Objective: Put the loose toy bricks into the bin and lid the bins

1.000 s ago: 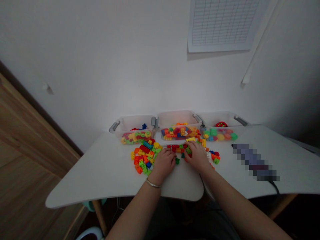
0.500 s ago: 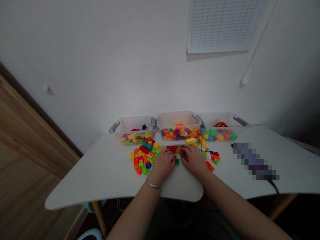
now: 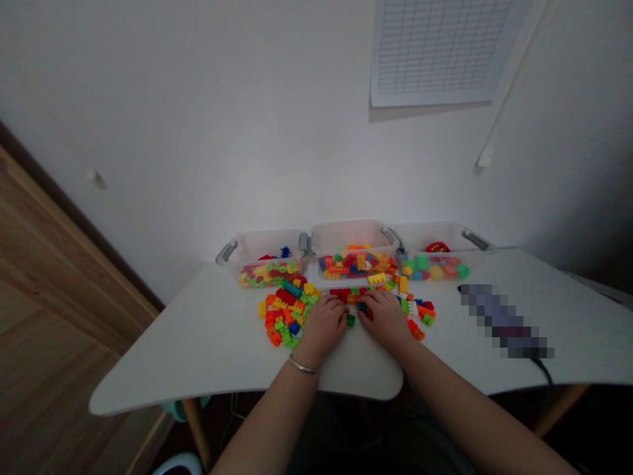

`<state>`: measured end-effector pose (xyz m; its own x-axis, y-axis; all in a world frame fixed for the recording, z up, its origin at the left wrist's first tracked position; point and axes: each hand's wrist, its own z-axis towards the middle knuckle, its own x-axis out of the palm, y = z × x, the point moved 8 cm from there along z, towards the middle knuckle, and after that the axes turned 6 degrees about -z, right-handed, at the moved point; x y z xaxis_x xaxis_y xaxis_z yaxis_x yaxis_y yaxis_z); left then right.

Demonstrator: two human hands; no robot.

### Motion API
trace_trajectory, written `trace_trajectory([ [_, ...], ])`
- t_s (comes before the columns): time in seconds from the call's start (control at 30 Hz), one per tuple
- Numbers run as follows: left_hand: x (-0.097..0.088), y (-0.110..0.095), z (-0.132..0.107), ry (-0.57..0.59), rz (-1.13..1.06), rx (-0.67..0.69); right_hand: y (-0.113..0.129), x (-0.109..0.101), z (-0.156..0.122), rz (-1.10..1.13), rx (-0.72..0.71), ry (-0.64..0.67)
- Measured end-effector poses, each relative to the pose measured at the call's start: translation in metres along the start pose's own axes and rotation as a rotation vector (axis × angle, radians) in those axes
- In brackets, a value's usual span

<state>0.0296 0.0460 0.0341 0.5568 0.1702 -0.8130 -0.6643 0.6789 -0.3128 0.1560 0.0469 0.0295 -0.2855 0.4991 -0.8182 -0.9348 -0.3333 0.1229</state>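
Left hand (image 3: 325, 323), right hand (image 3: 386, 316) curled, grip unclear; multicoloured plastic bricks (image 3: 285, 297): some boxed at twelve o'clock, others loose at nine.

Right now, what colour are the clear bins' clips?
The clips are grey, clearest in the head view.

The left hand (image 3: 325, 322) and right hand (image 3: 388, 320), mid-frame, are bare, as are the left forearm (image 3: 270, 425) and right forearm (image 3: 465, 394). A thin, rounded, silvery bracelet (image 3: 303, 365) rings the left wrist. Dark clothing (image 3: 420, 445), its details lost in shadow, shows bottom centre.
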Motion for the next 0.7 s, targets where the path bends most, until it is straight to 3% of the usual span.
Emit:
trace_trajectory([
  [0.4, 0.002, 0.001, 0.001, 0.031, 0.004, -0.01, -0.013, -0.002, 0.002, 0.241, 0.085, -0.092],
  [0.7, -0.001, -0.001, 0.002, 0.011, 0.004, 0.006, -0.016, -0.009, 0.003, 0.39, 0.07, -0.146],
])
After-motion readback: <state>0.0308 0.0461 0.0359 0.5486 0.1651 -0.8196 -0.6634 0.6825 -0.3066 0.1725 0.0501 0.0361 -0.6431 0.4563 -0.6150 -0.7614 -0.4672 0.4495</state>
